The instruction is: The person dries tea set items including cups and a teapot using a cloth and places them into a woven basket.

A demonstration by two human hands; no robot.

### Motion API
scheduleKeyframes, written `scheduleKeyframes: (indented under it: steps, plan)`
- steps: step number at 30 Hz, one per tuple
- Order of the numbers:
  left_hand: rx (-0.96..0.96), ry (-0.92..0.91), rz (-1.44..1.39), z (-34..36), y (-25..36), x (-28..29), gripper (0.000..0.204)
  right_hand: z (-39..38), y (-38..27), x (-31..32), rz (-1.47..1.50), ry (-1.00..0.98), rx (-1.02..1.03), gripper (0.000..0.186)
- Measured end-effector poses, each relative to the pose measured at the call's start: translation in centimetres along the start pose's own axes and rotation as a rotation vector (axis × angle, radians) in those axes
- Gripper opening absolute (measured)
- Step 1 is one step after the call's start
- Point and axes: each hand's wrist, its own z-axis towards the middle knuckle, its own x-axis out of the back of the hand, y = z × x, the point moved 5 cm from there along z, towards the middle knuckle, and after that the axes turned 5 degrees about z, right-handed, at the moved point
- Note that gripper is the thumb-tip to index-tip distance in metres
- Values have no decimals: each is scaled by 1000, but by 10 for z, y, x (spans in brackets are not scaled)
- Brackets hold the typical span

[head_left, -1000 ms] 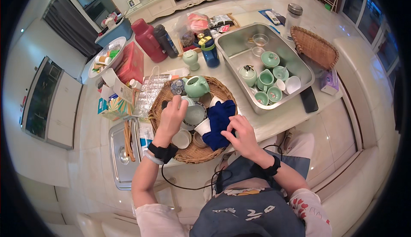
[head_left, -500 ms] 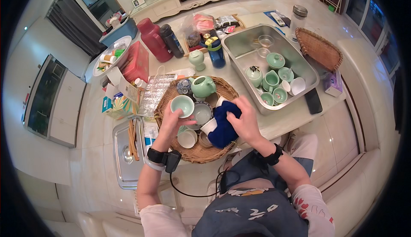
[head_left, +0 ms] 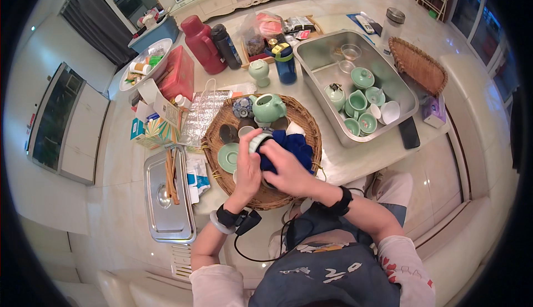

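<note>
My left hand [head_left: 248, 172] grips a small pale green cup [head_left: 256, 142], tipped on its side with its mouth facing right. My right hand [head_left: 293, 172] pinches a dark blue cloth [head_left: 294, 147] and pushes part of it at the cup's mouth; its fingertips are partly hidden there. Both hands are above a round woven basket [head_left: 317, 140]. In it, a green teapot [head_left: 269, 108] sits at the far side beside a blue-and-white patterned cup [head_left: 242, 107]. A green saucer [head_left: 227, 159] and a dark cup [head_left: 227, 134] lie left of my hands, which cover other cups.
At the right stands a deep steel tray [head_left: 401, 115] with several green tea pieces, near a phone [head_left: 409, 134]. Beyond the basket are a green jar [head_left: 259, 72], a blue bottle [head_left: 285, 64] and a red thermos [head_left: 202, 46]. A steel lid [head_left: 158, 218] bearing wooden tongs lies left.
My left hand has turned the cup sideways and brought it right. My right hand has moved left with the cloth to meet it. The green saucer has come into sight.
</note>
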Motion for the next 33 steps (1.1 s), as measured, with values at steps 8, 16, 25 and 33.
scheduleKeyframes:
  steps: [8, 16, 25, 33]
  plan:
    - [539, -24, -635, -5, -28, -2, 28, -9, 15, 51, 1249, 327, -395, 35]
    - [437, -7, -89, -19, -21, -11, 22, -1, -19, 32, 154, 57, -41, 32]
    - [230, 235, 20, -15, -12, -30, 7, -21, 18, 1, 1309, 397, -467, 43]
    - [131, 421, 203, 4, -4, 13, 9, -38, -1, -5, 1040, 416, -638, 53]
